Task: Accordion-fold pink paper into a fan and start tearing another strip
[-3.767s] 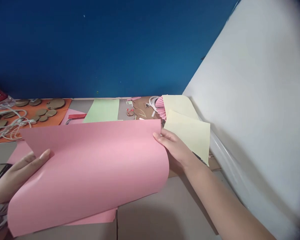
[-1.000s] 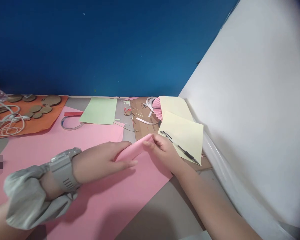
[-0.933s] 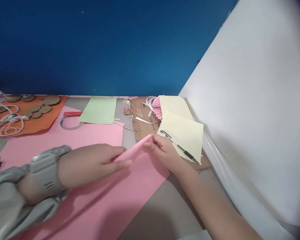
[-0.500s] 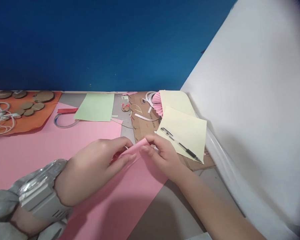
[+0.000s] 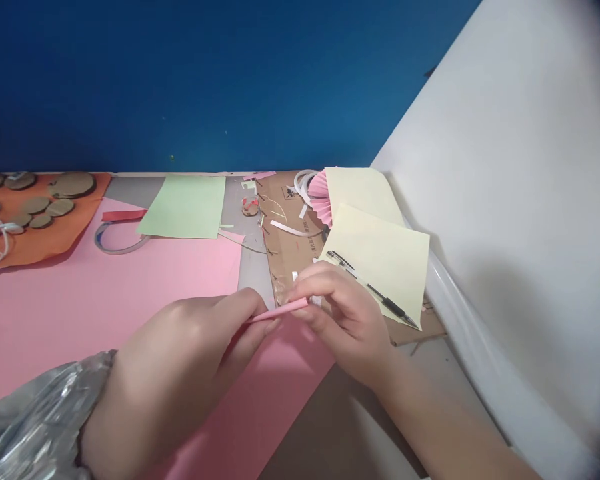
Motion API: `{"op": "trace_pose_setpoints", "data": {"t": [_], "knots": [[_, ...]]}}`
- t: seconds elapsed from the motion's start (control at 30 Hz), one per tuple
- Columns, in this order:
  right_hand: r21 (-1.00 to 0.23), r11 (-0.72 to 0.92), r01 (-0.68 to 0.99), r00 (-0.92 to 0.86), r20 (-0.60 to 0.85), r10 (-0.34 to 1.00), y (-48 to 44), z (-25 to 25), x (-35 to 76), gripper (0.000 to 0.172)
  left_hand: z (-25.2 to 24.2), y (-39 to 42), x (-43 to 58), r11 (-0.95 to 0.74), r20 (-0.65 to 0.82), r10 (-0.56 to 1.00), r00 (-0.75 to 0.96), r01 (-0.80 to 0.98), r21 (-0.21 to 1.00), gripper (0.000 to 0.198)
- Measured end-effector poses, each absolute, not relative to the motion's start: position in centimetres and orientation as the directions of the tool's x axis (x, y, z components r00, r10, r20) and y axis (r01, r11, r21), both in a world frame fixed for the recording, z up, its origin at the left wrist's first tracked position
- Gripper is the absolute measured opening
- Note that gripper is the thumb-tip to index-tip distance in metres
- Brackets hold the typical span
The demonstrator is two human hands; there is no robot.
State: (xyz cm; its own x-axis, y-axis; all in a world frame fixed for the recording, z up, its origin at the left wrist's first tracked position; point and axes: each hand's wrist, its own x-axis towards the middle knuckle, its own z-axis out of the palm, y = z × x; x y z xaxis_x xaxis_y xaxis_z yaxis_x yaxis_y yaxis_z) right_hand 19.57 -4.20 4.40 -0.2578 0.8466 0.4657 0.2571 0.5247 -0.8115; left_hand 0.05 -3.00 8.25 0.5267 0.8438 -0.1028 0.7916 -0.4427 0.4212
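Between my two hands is a narrow folded strip of pink paper (image 5: 287, 309), seen nearly edge-on. My left hand (image 5: 195, 360) pinches its left part between thumb and fingers, and that part is hidden in the hand. At the other end, the thumb and forefinger of my right hand (image 5: 347, 320) close on the strip's tip. Both hands are above a large pink sheet (image 5: 180, 273) spread on the table. Close beyond my right hand, a black gel pen (image 5: 380, 293) lies uncapped on a pale yellow sheet (image 5: 400, 257).
A light green sheet (image 5: 185, 207) lies behind, beside a roll of tape (image 5: 115, 248). Cardboard discs (image 5: 73, 185) and a white cable sit on orange paper (image 5: 45, 250) at left. Flat cardboard (image 5: 293, 250) holds pink pleated paper (image 5: 321, 200) and paper strips. A white wall (image 5: 525, 167) bounds the right.
The pink paper has turned from showing a broader face to being almost edge-on. Both hands sit slightly lower in view, the right one a little further right. The camera view has shifted slightly.
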Motion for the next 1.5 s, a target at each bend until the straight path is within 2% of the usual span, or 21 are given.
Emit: {"op": "trace_pose_setpoints", "data": {"t": [0.17,0.4,0.6,0.8,1.2,1.5], "knots": [[-0.789,0.561,0.248,-0.22,0.519,0.826,-4.24,4.55,19.33,0.006,7.83,-3.36,-0.2,-0.464,-0.067,0.845,0.531,0.788,0.404,0.038],[-0.742,0.609,0.278,-0.177,0.584,0.792,-4.37,4.88,19.08,0.01,7.9,-3.65,-0.32,-0.485,-0.034,0.836,0.547,0.768,0.418,0.037],[-0.764,0.594,0.251,-0.165,0.571,0.804,-4.4,4.92,18.97,0.009,7.87,-3.64,-0.34,-0.507,0.013,0.838,0.545,0.771,0.384,0.038],[-0.784,0.562,0.263,-0.158,0.54,0.827,-4.43,4.81,18.93,0.009,7.92,-3.7,-0.38,-0.496,-0.015,0.842,0.539,0.786,0.368,0.038],[-0.827,0.52,0.215,-0.152,0.498,0.854,-4.56,4.5,18.84,0.009,7.74,-3.68,-0.42,-0.601,0.125,0.796,0.593,0.746,0.286,0.031],[-0.832,0.524,0.185,-0.153,0.502,0.851,-4.59,4.44,18.85,0.011,7.73,-3.54,-0.44,-0.579,0.085,0.807,0.584,0.755,0.307,0.032]]}}
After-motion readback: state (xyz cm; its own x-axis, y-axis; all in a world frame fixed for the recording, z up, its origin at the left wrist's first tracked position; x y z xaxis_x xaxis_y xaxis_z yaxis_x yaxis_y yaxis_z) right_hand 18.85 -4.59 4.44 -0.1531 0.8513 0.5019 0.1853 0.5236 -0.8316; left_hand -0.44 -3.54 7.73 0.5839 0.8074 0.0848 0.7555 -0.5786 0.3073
